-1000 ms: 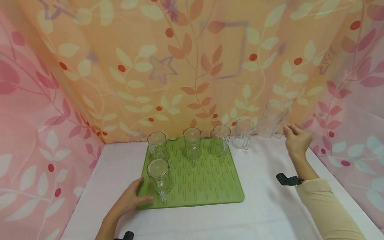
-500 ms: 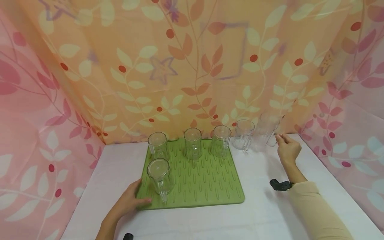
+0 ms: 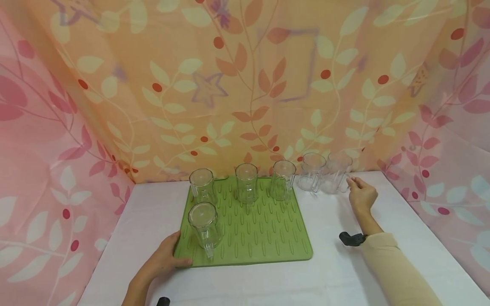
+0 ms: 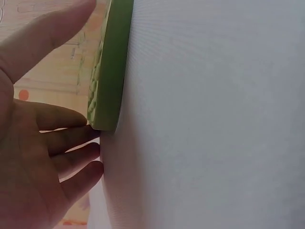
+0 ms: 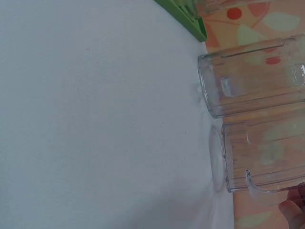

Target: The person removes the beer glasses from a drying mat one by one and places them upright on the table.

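Observation:
My right hand [image 3: 362, 197] pinches the handle of a clear glass mug [image 3: 335, 175] at the table's back right. In the right wrist view the fingertips [image 5: 293, 212] grip that handle, and the mug's base is close over the white cloth. Just left of it stands another clear mug [image 3: 311, 174], upright on the cloth beside the green mat [image 3: 264, 238]. My left hand [image 3: 163, 256] lies at the mat's front left corner, thumb along the front edge. Its fingers [image 4: 71, 138] are extended against the mat's side in the left wrist view.
Several more glass mugs stand on the mat: one at front left [image 3: 204, 225], one behind it [image 3: 201, 187], one at back middle [image 3: 246, 185] and one at back right [image 3: 282, 182]. A patterned cloth backdrop [image 3: 249, 85] rises right behind them. White cloth [image 3: 325, 272] covers the table.
My right hand has carried its mug left and down, bringing it beside the mug standing off the mat. The left hand stays at the mat's corner with only a slight shift.

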Demonstrator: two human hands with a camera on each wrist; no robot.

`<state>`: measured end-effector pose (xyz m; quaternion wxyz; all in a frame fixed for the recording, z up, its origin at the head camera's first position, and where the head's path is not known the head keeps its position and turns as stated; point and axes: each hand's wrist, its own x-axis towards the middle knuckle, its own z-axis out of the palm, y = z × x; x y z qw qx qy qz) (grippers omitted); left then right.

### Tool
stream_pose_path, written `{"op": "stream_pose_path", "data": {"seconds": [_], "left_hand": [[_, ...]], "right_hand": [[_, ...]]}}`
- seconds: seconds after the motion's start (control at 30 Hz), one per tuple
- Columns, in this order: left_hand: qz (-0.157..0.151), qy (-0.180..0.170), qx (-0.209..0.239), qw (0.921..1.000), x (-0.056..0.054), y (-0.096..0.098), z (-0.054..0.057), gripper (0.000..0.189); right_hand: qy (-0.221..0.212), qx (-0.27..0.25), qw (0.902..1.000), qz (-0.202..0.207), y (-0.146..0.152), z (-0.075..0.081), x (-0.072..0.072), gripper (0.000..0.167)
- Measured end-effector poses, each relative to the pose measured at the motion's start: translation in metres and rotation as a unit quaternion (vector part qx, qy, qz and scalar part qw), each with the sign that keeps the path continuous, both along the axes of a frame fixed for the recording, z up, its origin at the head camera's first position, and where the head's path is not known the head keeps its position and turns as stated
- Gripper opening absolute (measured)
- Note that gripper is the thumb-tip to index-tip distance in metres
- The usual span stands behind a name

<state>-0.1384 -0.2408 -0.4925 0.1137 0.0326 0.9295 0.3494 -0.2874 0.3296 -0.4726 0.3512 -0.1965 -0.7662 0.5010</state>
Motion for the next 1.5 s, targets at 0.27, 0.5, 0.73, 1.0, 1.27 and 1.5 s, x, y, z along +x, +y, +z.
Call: {"op": "stream_pose_path", "data": {"seconds": [0.27,0.5,0.73,1.0,1.27,1.5], "left_hand": [[0.002,-0.012,-0.022,0.9997,0.001,-0.001,0.0,0.115],[0.001,-0.012,-0.029,0.9995,0.0,-0.001,-0.002,0.115],[0.0,-0.015,-0.033,0.9994,0.0,-0.001,-0.003,0.117],[0.001,-0.009,-0.034,0.9994,-0.001,-0.001,-0.004,0.118],[0.002,-0.011,-0.033,0.9994,-0.001,-0.001,-0.004,0.118],[0.005,-0.014,-0.036,0.9992,-0.001,-0.001,-0.003,0.118]], "right_hand": [[-0.007,0.014,0.9998,-0.011,-0.002,-0.01,-0.001,0.024],[-0.008,0.013,0.9999,-0.002,-0.006,-0.014,-0.003,0.027],[-0.01,0.025,0.9996,0.008,-0.006,-0.015,-0.003,0.026],[-0.032,0.025,0.999,0.017,-0.004,-0.009,0.011,0.04],[0.085,0.005,0.9962,0.019,-0.028,0.003,0.042,0.031],[0.115,-0.003,0.9842,0.135,-0.073,0.012,0.073,0.031]]}}
